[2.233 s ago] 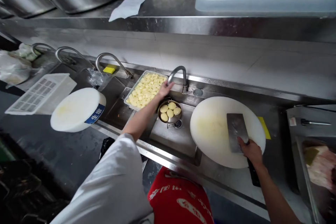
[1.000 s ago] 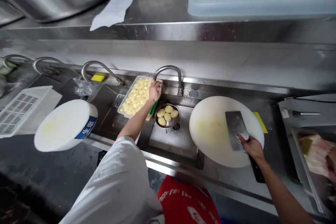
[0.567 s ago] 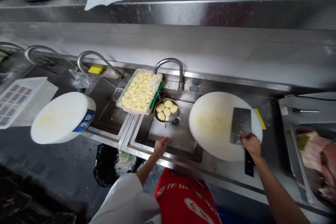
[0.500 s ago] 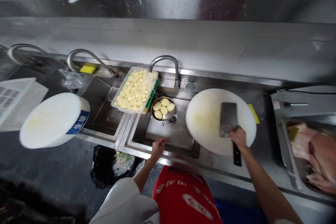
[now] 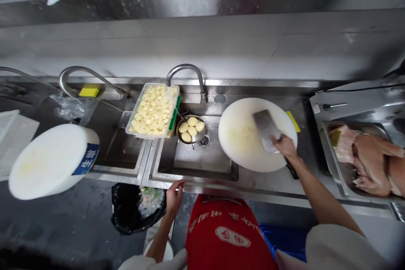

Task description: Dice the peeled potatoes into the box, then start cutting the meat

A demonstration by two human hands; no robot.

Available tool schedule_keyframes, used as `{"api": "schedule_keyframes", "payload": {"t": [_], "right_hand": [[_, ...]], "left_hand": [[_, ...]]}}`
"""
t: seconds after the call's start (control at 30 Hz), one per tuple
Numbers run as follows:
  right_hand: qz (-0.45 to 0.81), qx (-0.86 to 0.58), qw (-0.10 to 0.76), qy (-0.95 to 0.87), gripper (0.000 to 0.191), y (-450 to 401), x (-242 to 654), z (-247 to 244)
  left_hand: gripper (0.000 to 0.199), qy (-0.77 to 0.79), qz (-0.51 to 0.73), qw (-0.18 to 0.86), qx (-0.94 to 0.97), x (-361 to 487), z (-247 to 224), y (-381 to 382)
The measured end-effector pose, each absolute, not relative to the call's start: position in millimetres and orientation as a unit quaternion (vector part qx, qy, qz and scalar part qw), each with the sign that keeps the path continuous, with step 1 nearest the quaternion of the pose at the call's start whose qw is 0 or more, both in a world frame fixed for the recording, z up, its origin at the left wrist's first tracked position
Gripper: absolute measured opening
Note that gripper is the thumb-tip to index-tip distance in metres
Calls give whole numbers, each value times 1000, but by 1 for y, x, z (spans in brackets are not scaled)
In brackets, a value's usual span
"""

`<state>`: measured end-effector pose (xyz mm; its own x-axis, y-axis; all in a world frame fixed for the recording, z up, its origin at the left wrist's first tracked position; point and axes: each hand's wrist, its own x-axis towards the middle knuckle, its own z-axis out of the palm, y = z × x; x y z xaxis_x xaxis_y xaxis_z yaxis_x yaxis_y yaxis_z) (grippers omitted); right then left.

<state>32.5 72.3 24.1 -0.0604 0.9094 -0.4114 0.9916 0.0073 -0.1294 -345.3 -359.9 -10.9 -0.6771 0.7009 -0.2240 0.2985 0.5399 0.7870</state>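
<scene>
My right hand (image 5: 284, 146) grips a cleaver (image 5: 266, 130) by its handle, the broad blade lying over the round white cutting board (image 5: 229, 135). The handle's black end sticks out below my hand, past the board's edge. At the sink's front edge, my left hand (image 5: 174, 197) is loosely closed with nothing visible in it. In the sink (image 5: 202, 163), a round metal bowl (image 5: 198, 136) holds several peeled potatoes (image 5: 192, 121). Beside it, a clear tub of potato chunks (image 5: 152, 109) rests across the sink's rim.
A second round white board (image 5: 47, 160) lies at the left. Faucets (image 5: 186, 66) stand along the back wall. Below the counter is a black-bagged bin (image 5: 123, 206). Far right, a metal tray (image 5: 338, 173) holds raw meat (image 5: 370, 156).
The cleaver has turned on the board, its blade now slanting up to the left. My left hand has drawn back from over the sink towards me. The view has shifted rightward.
</scene>
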Motion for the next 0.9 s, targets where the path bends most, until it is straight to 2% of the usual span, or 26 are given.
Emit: {"api": "schedule_keyframes", "payload": {"t": [0.1, 0.2, 0.37, 0.47, 0.57, 0.77, 0.9], "right_hand": [[-158, 760, 83, 624, 62, 94, 89, 18], [-157, 770, 80, 614, 64, 84, 92, 16], [-206, 687, 120, 686, 59, 31, -3, 19], [-257, 604, 107, 747, 57, 2, -66, 23], [-285, 571, 88, 765, 54, 1, -90, 29], [-242, 684, 77, 684, 62, 77, 2, 57], [-197, 776, 44, 598, 71, 126, 63, 46]], "left_hand": [[33, 839, 381, 270, 279, -337, -10, -381], [31, 842, 379, 279, 265, -325, -9, -389], [35, 829, 382, 311, 266, -314, -9, -374], [34, 823, 377, 314, 287, -316, -9, -361], [33, 811, 373, 319, 318, -325, -9, -358], [31, 832, 371, 279, 303, -342, -6, -408], [28, 860, 373, 258, 235, -336, -4, -455]]}}
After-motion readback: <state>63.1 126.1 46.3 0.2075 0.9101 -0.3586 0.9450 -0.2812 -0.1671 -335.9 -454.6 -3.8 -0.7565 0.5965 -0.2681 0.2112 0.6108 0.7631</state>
